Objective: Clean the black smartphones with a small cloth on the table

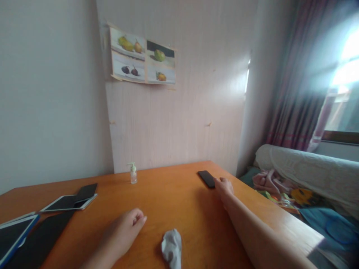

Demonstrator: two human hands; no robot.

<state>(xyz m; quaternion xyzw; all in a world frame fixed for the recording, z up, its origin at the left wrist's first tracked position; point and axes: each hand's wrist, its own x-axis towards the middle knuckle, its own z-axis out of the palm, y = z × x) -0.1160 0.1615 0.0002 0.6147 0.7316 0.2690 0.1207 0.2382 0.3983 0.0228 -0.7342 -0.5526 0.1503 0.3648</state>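
Observation:
My right hand reaches far across the wooden table. Its curled fingers meet the right edge of a black smartphone, which lies flat; part of the grip is hidden behind the hand. My left hand is above the table's near part, curled into a loose fist with nothing visible in it. Between my forearms, close to the front, lies a crumpled light grey cloth. A small clear pump bottle with a pale green top stands upright near the back edge.
At the left lie a white-framed tablet, a dark phone-like device overlapping it, a blue-edged tablet and a black flat sheet. Beyond the table's right edge are heaped fabrics. A wall stands behind.

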